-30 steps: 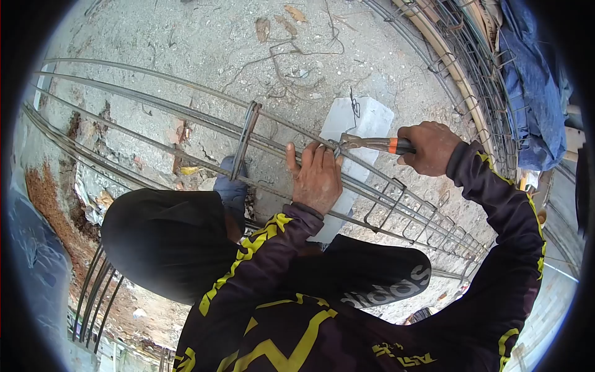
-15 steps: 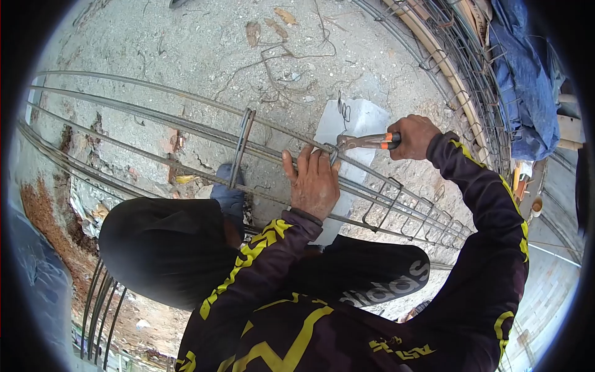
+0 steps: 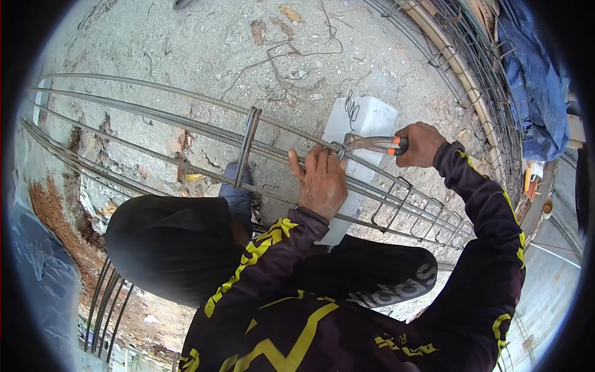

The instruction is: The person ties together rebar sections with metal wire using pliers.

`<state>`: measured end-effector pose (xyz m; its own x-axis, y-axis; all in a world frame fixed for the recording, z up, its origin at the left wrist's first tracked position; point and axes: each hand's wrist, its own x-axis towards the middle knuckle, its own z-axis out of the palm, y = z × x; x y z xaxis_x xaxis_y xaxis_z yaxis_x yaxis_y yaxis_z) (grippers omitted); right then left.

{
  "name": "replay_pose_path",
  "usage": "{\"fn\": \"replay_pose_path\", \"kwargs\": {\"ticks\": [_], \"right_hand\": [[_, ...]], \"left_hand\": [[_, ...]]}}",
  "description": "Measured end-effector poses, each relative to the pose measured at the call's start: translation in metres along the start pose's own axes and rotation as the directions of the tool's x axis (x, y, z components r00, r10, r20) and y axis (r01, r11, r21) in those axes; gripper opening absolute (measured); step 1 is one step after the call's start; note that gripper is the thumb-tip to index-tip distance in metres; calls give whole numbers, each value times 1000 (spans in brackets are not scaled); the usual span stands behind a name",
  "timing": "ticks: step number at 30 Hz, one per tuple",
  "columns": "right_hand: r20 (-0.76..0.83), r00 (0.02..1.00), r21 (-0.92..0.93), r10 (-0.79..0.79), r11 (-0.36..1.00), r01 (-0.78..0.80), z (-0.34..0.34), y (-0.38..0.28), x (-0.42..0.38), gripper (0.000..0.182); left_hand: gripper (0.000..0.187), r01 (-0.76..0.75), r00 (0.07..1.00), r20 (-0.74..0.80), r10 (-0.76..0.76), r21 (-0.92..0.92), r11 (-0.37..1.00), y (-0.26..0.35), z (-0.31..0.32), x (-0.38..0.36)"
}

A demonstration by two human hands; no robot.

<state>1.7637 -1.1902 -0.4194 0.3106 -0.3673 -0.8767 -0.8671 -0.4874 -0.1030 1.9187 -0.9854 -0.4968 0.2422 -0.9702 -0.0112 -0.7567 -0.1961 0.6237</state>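
My left hand (image 3: pixel 321 184) lies over a long rebar cage (image 3: pixel 204 129), its fingers curled round the upper bars and the thumb apart. In my right hand (image 3: pixel 419 144) are end-cutting pincers (image 3: pixel 372 144) with orange and black handles. Their jaws meet the upper bar just beside my left fingertips, at a wire tie that is too small to make out. Left of my hands a stirrup (image 3: pixel 246 147) stands across the bars, and further stirrups (image 3: pixel 392 201) sit to the right. A white block (image 3: pixel 379 118) under the cage carries thin bent tie wires (image 3: pixel 352 110).
Loose wire (image 3: pixel 273 65) and dry leaves (image 3: pixel 258 31) lie on the rough ground. Bundled rebar and a curved wooden strip (image 3: pixel 455 65) run along the upper right, beside a blue tarp (image 3: pixel 536 80). My shoe (image 3: pixel 237 197) is beneath the cage.
The view has shifted slightly. My right hand and the pincer handles have swung a little toward my body, while the jaws stay at the same bar. My left hand keeps its place.
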Motion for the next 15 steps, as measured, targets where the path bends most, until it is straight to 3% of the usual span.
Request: {"fn": "replay_pose_path", "kwargs": {"ticks": [4,6,8,9,10,12,14,15], "right_hand": [[-58,997,-61,-49,997,45,-14,-3,1,29],[-81,997,75,-6,997,12,10,3,-1,31],[-202,979,65,-37,997,52,17,0,-5,34],[-155,987,23,-49,998,53,16,6,-5,40],[-186,974,-85,-127,990,113,13,11,-5,44],[-113,989,-343,-96,938,52,-32,-11,-13,46],[-188,961,-549,-202,833,68,-63,-37,-23,37],[-243,871,-712,-428,688,139,-70,-39,-23,34]], "left_hand": [[25,22,1000,11,-22,-3,1000,1,0,-10],[25,23,1000,-18,-23,-3,1000,0,2,0],[25,28,1000,-12,-28,5,1000,-1,-2,6],[26,35,999,5,-35,16,999,1,-2,2],[26,31,999,18,-32,23,999,3,-5,2],[25,28,1000,5,-28,11,1000,4,-4,0],[25,22,1000,2,-22,-6,1000,3,-6,1],[24,14,1000,-5,-14,-7,1000,2,-5,2]]}}
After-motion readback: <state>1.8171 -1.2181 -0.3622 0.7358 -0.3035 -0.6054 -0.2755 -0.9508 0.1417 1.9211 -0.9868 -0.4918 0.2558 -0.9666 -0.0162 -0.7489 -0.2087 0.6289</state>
